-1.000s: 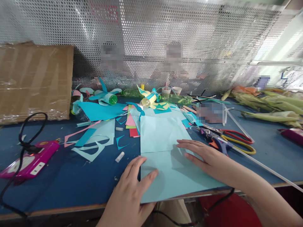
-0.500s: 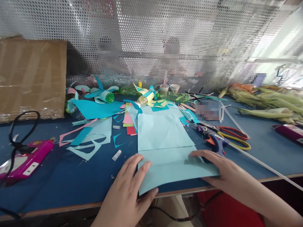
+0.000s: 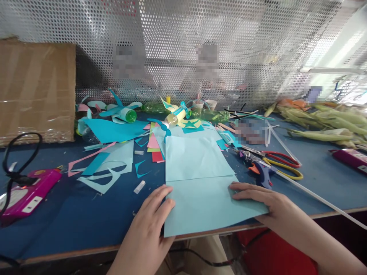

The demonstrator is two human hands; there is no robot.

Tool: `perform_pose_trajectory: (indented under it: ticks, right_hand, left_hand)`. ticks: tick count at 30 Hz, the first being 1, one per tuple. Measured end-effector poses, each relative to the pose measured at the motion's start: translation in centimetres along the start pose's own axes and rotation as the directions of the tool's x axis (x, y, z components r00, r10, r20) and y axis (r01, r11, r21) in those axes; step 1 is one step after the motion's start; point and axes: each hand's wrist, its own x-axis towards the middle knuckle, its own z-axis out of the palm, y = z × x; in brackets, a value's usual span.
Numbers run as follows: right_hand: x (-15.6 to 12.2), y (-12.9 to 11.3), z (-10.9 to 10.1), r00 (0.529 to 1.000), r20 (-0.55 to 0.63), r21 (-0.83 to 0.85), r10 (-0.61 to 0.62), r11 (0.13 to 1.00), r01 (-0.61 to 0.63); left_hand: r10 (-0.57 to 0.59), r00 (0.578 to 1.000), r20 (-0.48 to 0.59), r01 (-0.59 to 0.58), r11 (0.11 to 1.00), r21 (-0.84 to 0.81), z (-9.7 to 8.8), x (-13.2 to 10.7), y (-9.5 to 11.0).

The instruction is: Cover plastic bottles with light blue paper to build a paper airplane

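A light blue paper sheet (image 3: 200, 183) with a crease across its middle lies on the blue table (image 3: 71, 221), and its near half reaches the front edge. My left hand (image 3: 146, 229) holds the sheet's left edge, fingers on top and thumb hidden beneath. My right hand (image 3: 258, 198) grips the right edge, fingers laid over it and palm under the corner. The near half looks slightly raised.
A pink glue gun (image 3: 25, 193) with a black cord lies left, below a cardboard sheet (image 3: 34, 88). Paper scraps (image 3: 109, 168) and decorated bottles (image 3: 123, 112) fill the middle back. Scissors (image 3: 281, 164), a blue glue gun (image 3: 262, 172), a white rod (image 3: 315, 194) and corn husks (image 3: 323, 122) lie right. A perforated screen (image 3: 183, 46) stands behind.
My right hand slid from the top of the sheet to its right edge. My left thumb went from on top of the paper to beneath it. The near half moved toward me.
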Motion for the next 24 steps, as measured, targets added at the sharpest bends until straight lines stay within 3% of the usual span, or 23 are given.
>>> perform_pose_trajectory:
  ticks: [4, 9, 16, 19, 24]
  right_hand:
    - [-0.2, 0.1, 0.1, 1.000, -0.012, 0.024, 0.005, 1.000, -0.005]
    - [0.0, -0.6, 0.5, 0.984, -0.165, 0.074, 0.066, 0.996, -0.055]
    - [1.3, -1.6, 2.3, 0.855, -0.476, -0.023, 0.205, 0.969, -0.245]
    - [1.5, -2.1, 3.2, 0.829, -0.530, -0.057, 0.179, 0.968, -0.245]
    - [1.6, -3.0, 4.2, 0.842, -0.527, -0.140, 0.118, 0.965, -0.223]
  left_hand:
    - [-0.014, 1.000, 0.014, 0.014, 1.000, -0.020, -0.1, 0.1, 0.0]
    - [-0.049, 0.998, -0.033, 0.047, 0.997, -0.060, -0.2, 0.6, 0.5]
    - [-0.190, 0.973, -0.130, 0.177, 0.979, -0.101, 0.4, 0.8, 1.0]
    - [-0.221, 0.955, -0.196, 0.206, 0.974, -0.090, 1.0, 0.8, 1.0]
    - [-0.251, 0.924, -0.287, 0.242, 0.968, -0.068, 1.9, 1.1, 1.2]
